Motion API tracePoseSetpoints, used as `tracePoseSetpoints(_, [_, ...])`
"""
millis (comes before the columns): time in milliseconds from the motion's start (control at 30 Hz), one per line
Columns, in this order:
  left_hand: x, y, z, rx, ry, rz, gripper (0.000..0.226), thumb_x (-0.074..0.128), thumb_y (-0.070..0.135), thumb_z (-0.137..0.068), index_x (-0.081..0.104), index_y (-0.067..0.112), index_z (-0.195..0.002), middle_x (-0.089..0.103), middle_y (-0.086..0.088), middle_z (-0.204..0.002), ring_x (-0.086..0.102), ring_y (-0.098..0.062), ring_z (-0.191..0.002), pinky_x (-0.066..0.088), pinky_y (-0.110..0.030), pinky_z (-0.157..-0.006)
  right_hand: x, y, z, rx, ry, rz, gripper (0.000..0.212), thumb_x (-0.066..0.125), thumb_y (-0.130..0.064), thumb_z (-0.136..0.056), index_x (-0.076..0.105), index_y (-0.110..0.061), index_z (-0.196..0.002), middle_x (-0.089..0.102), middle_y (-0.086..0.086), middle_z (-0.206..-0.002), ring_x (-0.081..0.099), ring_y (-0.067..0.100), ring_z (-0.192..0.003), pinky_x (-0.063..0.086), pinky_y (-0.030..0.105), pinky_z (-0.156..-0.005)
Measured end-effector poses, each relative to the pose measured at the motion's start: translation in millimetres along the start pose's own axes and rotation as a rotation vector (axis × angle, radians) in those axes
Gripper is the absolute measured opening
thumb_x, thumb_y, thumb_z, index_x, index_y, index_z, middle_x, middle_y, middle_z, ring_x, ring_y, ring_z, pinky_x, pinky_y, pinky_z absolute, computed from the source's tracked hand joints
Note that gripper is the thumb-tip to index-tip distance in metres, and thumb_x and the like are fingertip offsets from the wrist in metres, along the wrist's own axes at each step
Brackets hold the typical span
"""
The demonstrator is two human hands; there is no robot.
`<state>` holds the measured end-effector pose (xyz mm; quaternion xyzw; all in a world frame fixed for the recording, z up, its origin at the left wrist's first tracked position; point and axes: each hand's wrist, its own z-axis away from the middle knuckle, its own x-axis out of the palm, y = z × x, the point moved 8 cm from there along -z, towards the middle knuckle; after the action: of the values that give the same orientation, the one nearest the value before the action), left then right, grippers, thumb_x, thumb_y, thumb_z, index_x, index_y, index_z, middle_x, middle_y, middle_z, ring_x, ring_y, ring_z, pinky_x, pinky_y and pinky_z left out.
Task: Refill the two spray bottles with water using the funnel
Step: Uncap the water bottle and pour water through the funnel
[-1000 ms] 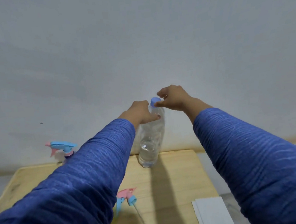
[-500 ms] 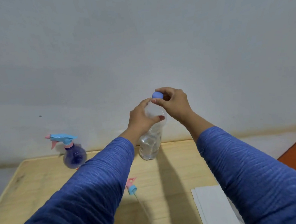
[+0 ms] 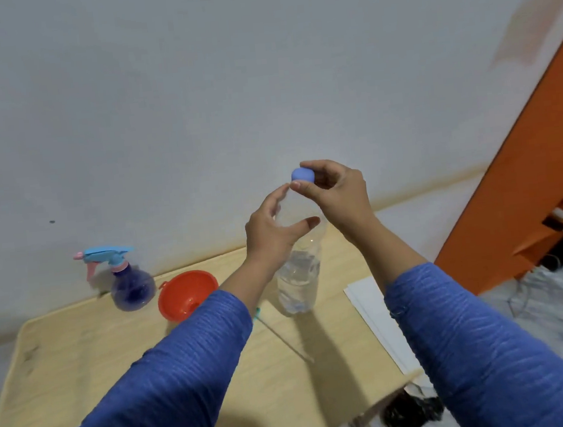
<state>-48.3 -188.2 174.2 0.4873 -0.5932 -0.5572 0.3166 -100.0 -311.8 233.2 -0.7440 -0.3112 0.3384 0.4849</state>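
Note:
A clear water bottle, partly filled, stands upright near the table's far edge. My left hand is wrapped around its upper body. My right hand pinches its blue cap at the top. A purple spray bottle with a blue and pink trigger head stands at the far left of the table. An orange funnel sits just right of it; what it rests on is hidden by my left sleeve. A loose sprayer's dip tube lies on the table between my arms.
The wooden table stands against a white wall. White paper sheets lie along its right edge. An orange door frame with a cable is at the right. A dark object lies on the floor below the table's corner.
The view has tilted down and right, bringing the funnel and the door frame into sight. My hands stay on the bottle and cap; the right hand's fingers have turned on the cap.

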Motion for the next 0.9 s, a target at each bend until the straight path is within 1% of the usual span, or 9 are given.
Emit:
tracePoseSetpoints(167, [8.9,-9.2,17.6,0.014,-0.071,-0.004,0.073,0.084,0.034,-0.063,0.051,0.036,-0.128,0.055,0.01,-0.132,0.049,-0.006,-0.122,0.045,-0.036,-0.1,-16.1,8.3,28.3,0.04,0.076,-0.042,0.033,0.082,-0.019,-0.069,0.064,-0.016,-0.096,0.07,0.006,-0.092,0.067,0.018,-0.085,0.057,0.031,-0.081])
tracePoseSetpoints(267, [13.0,-12.9,20.3,0.014,-0.069,0.014,0.071,0.084,0.033,-0.062,0.053,0.037,-0.126,0.057,0.01,-0.13,0.049,-0.003,-0.121,0.045,-0.035,-0.101,-19.0,16.8,32.7,0.062,0.104,-0.072,0.03,0.083,-0.019,-0.067,0.063,-0.019,-0.09,0.071,0.005,-0.093,0.067,0.02,-0.089,0.056,0.036,-0.083])
tracePoseSetpoints(333, [16.4,-13.9,17.9,0.01,-0.056,0.02,0.07,0.084,0.033,-0.062,0.054,0.038,-0.125,0.058,0.01,-0.129,0.049,-0.002,-0.121,0.045,-0.034,-0.101,-19.2,17.8,30.6,0.05,0.106,-0.041,0.031,0.082,-0.022,-0.068,0.062,-0.02,-0.091,0.07,0.002,-0.094,0.066,0.019,-0.091,0.055,0.036,-0.084])
tracePoseSetpoints(433, [23.6,-13.6,11.6,0.011,-0.085,-0.005,0.072,0.084,0.037,-0.06,0.052,0.04,-0.125,0.057,0.011,-0.13,0.047,-0.002,-0.124,0.044,-0.035,-0.102,-19.5,13.8,24.7,0.007,0.113,0.079,0.036,0.081,-0.027,-0.069,0.057,-0.017,-0.095,0.065,-0.004,-0.095,0.062,0.013,-0.092,0.051,0.026,-0.083])
tracePoseSetpoints(567, [26.4,-14.3,7.1,0.017,-0.149,-0.021,0.079,0.083,0.04,-0.061,0.048,0.039,-0.131,0.053,0.017,-0.132,0.045,0.002,-0.125,0.043,-0.031,-0.102,-23.7,12.4,16.2,-0.03,0.158,0.176,0.032,0.079,-0.031,-0.071,0.058,-0.017,-0.092,0.063,-0.002,-0.101,0.058,0.008,-0.091,0.046,0.02,-0.077])
tracePoseSetpoints(667, [23.5,-14.7,8.3,0.027,-0.169,0.004,0.077,0.083,0.033,-0.065,0.046,0.039,-0.132,0.051,0.018,-0.134,0.044,0.003,-0.125,0.042,-0.026,-0.102,-20.2,14.9,10.1,-0.035,0.069,0.135,0.027,0.078,-0.027,-0.074,0.062,-0.017,-0.093,0.066,-0.003,-0.1,0.06,0.012,-0.09,0.048,0.024,-0.079])
tracePoseSetpoints(767, [19.9,-16.3,8.9,0.04,-0.189,0.008,0.077,0.084,0.03,-0.065,0.046,0.038,-0.133,0.051,0.015,-0.135,0.043,0.001,-0.126,0.041,-0.024,-0.103,-13.8,12.6,4.5,-0.046,-0.149,0.078,0.021,0.075,-0.02,-0.078,0.065,-0.02,-0.096,0.067,-0.008,-0.099,0.061,0.012,-0.091,0.05,0.032,-0.087])
tracePoseSetpoints(833, [19.5,-17.8,9.1,0.043,-0.203,0.011,0.08,0.084,0.032,-0.065,0.045,0.037,-0.134,0.05,0.015,-0.136,0.043,0.001,-0.127,0.04,-0.025,-0.104,-11.3,8.1,1.2,-0.068,-0.314,0.127,0.021,0.07,-0.016,-0.083,0.065,-0.022,-0.102,0.065,-0.013,-0.103,0.06,0.006,-0.089,0.048,0.033,-0.09])
tracePoseSetpoints(900, [20.2,-18.8,9.7,0.04,-0.208,0.019,0.081,0.084,0.032,-0.065,0.043,0.036,-0.135,0.049,0.015,-0.138,0.043,0.001,-0.127,0.039,-0.026,-0.104,-11.9,3.9,-1.2,-0.09,-0.411,0.219,0.023,0.066,-0.018,-0.086,0.065,-0.024,-0.108,0.064,-0.013,-0.109,0.059,0.003,-0.093,0.046,0.031,-0.09])
